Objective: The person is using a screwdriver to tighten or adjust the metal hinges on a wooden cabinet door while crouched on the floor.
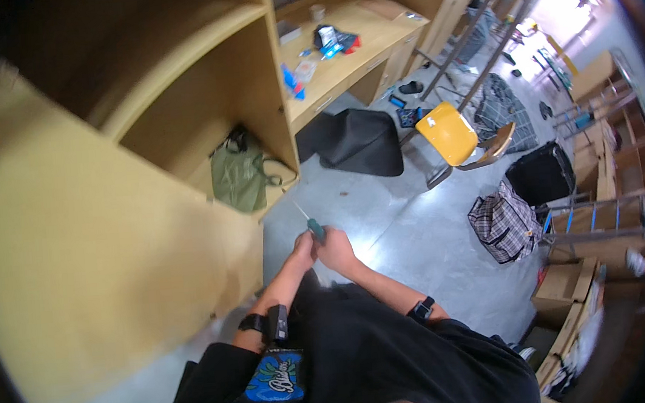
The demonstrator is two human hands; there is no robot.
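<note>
In front of my body, my right hand [334,249] is closed round the green handle of a screwdriver [315,228]. Its thin shaft points up and to the left, toward the wooden cabinet. Pressed close beside it, my left hand [303,251] is closed too, and its fingers meet the lower part of the handle. What lies inside the left palm is hidden. The screwdriver's tip is apart from any surface, near the corner of the open cabinet compartment [242,94]. An olive green bag [237,178] sits in that compartment.
A large cabinet door [106,249] stands at my left. Beyond is a desk [377,23] with small items, and a black folded sheet [359,142] on the floor below. A yellow chair [447,135], a plaid bag [502,225] and a black case [542,175] stand to the right.
</note>
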